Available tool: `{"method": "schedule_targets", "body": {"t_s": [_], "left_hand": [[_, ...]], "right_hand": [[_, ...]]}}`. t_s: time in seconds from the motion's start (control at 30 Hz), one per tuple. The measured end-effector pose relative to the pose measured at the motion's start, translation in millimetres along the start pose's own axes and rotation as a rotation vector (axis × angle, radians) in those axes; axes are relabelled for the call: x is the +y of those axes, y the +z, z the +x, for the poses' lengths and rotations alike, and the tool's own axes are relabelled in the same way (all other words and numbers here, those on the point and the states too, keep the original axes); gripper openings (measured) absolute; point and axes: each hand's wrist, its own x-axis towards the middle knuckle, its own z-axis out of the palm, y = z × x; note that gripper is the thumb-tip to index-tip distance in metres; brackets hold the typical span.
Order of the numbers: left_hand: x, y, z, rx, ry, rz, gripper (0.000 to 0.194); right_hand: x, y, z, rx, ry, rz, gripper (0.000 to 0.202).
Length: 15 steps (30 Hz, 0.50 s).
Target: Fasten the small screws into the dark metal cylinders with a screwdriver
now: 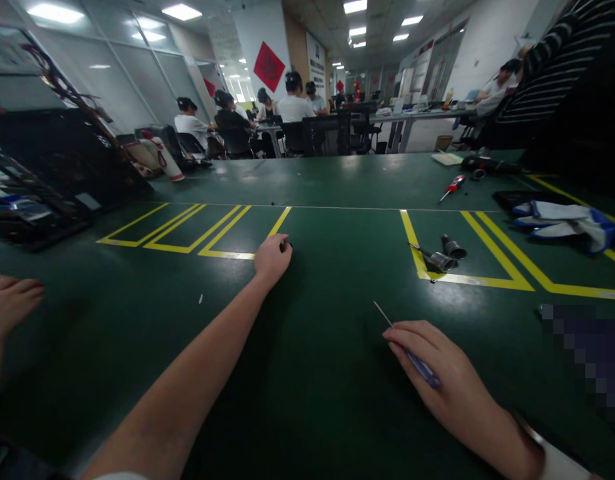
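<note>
My right hand (pixel 435 367) holds a thin screwdriver (pixel 423 368) with a purplish handle, its bare shaft pointing up and to the left above the green table (pixel 332 360). Farther out, my left hand (pixel 273 259) is closed at the corner of a yellow tape outline (pixel 227 255). A small dark thing (pixel 283 247) shows between its fingers, too little of it visible to name. To the right, inside another taped box, lie two dark metal cylindrical parts (pixel 453 248), one with a thin stem toward the left.
Another person's hand (pixel 12 300) rests at the left edge. A red screwdriver (pixel 453 187) and blue-white gloves (pixel 567 219) lie at the back right. Dark equipment (pixel 52 160) stands at the left. A small white scrap (pixel 201 299) lies near my left forearm. People sit beyond the table.
</note>
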Motion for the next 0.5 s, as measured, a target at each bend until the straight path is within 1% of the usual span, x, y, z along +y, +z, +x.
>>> {"method": "schedule_targets", "body": {"t_s": [0.1,0.23,0.33,0.43,0.5], "left_hand": [[-6.6,0.3,0.9,-0.063,0.135,-0.019,0.036],[-17.3,-6.2,7.1,-0.207,0.297,-0.015,0.047],[-25.1,-13.2,18.0,-0.316,0.387,-0.012,0.046],[-27.5,-17.9,27.0,-0.354,0.429,-0.014,0.039],[-21.6,-17.8,26.5,-0.347,0.454,-0.064,0.038]], "right_hand": [[2.2,1.0,0.2,0.028,0.014,0.011,0.022],[6.2,2.6,2.0,0.077,0.040,0.058,0.022],[4.9,1.4,5.9,0.093,0.089,0.139,0.020],[-0.8,-3.2,14.7,0.099,0.208,0.274,0.017],[-4.3,-7.1,24.2,0.068,0.342,0.406,0.022]]}}
